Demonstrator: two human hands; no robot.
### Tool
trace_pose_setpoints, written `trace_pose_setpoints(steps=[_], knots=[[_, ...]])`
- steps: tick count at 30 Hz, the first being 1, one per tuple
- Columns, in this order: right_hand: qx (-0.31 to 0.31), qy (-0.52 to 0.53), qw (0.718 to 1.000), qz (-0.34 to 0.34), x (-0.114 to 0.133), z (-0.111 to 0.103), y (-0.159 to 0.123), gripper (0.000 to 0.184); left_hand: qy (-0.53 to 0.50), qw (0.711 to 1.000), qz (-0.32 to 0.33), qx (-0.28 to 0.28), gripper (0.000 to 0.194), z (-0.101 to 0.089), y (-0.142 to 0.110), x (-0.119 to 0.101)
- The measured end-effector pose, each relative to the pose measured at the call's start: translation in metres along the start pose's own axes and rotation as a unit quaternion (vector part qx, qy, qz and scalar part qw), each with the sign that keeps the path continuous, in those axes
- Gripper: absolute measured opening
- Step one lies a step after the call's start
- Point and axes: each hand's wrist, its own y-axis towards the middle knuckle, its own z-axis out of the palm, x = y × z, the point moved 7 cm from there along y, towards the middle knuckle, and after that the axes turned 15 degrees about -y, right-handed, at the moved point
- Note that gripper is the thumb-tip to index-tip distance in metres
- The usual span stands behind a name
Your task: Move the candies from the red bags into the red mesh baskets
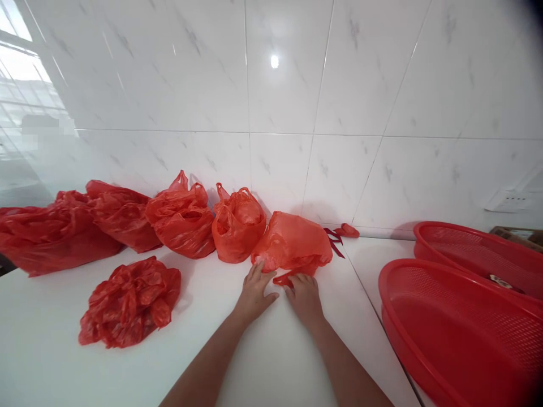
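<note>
Bare counter in front, bag row behind (against wall), baskets right.

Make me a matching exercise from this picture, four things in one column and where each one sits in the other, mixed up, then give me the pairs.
Things:
1. left hand
2. crumpled bag
3. near basket
4. wall socket

Places:
A. alone on the white counter, in front of the row of bags
B. on the tiles, far right
C. at the counter's right edge, nearest the camera
D. flat on the counter, fingertips touching the tied bag

Pairs: 1-D, 2-A, 3-C, 4-B
</note>
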Motion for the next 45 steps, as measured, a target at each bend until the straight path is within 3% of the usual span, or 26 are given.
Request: trace_pose_setpoints(steps=[2, 4, 7, 11, 14, 15, 18, 19, 24, 28, 32, 34, 45], knots=[[-0.002, -0.012, 1.000, 0.026, -0.004, -0.003, 0.000, 0.019, 0.001, 1.000, -0.027, 0.007, 0.051, 0.015, 0.012, 0.005], [-0.003, -0.028, 0.998, 0.060, -0.008, -0.007, 0.001, 0.023, -0.014, 0.999, -0.046, -0.014, 0.050, 0.019, 0.020, 0.012], [-0.018, -0.044, 0.994, 0.094, -0.011, -0.015, 0.001, 0.021, -0.057, 0.996, -0.044, -0.051, 0.056, 0.013, 0.022, 0.020], [-0.088, -0.028, 0.992, 0.084, -0.006, -0.028, 0.000, 0.011, -0.121, 0.986, -0.022, -0.110, 0.063, -0.002, 0.019, 0.017], [-0.120, -0.004, 0.990, 0.069, -0.005, -0.027, -0.001, 0.019, -0.139, 0.978, -0.076, -0.133, 0.067, -0.005, 0.018, 0.021], [-0.120, 0.002, 0.990, 0.068, -0.006, -0.024, -0.001, 0.023, -0.148, 0.975, -0.100, -0.130, 0.059, -0.004, 0.019, 0.023], [-0.092, 0.013, 0.992, 0.086, -0.013, -0.013, -0.001, 0.033, -0.195, 0.965, -0.134, -0.114, 0.009, -0.001, 0.020, 0.026], [-0.080, 0.017, 0.992, 0.099, -0.016, -0.010, -0.002, 0.036, -0.212, 0.961, -0.132, -0.116, 0.005, -0.001, 0.020, 0.024], [-0.048, 0.046, 0.985, 0.158, -0.026, -0.006, -0.002, 0.049, -0.306, 0.934, -0.115, -0.144, 0.029, -0.016, 0.009, 0.012], [-0.038, 0.022, 0.988, 0.150, -0.027, -0.007, 0.000, 0.054, -0.373, 0.910, -0.097, -0.153, 0.040, -0.026, 0.001, 0.000], [-0.019, -0.014, 0.993, 0.118, -0.025, -0.007, 0.000, 0.024, -0.440, 0.876, -0.109, -0.163, 0.040, -0.024, -0.002, -0.003], [-0.014, 0.000, 0.993, 0.119, -0.026, -0.008, -0.001, 0.011, -0.439, 0.875, -0.118, -0.169, 0.040, -0.023, -0.003, -0.002], [-0.034, 0.190, 0.959, 0.208, -0.040, -0.019, -0.005, 0.013, -0.418, 0.886, -0.138, -0.144, 0.044, -0.019, -0.001, -0.003]])
